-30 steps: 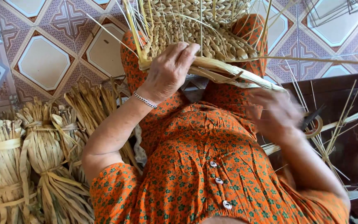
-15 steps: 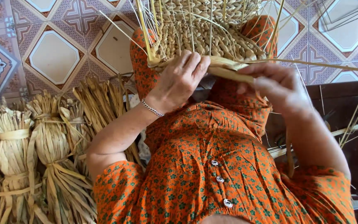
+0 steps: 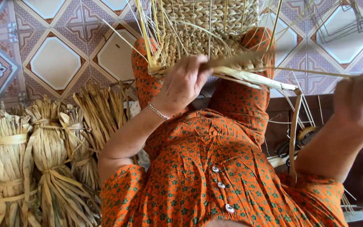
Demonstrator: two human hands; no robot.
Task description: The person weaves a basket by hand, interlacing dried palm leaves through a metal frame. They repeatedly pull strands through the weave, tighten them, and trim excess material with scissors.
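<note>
Two hands worked: left hand pinched the basket rim; right hand (blurred, three o'clock, grip unclear) risked snapping the strand.

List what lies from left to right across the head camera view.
Tied bundles of dried leaves → left hand pressing the woven basket → flat strip running off its rim → blurred right hand, raised off to the side.

The half-woven straw basket rests on my knees, its loose stakes sticking out all round. A flat pale strand runs along its rim and bends sharply downward at its right end.
</note>
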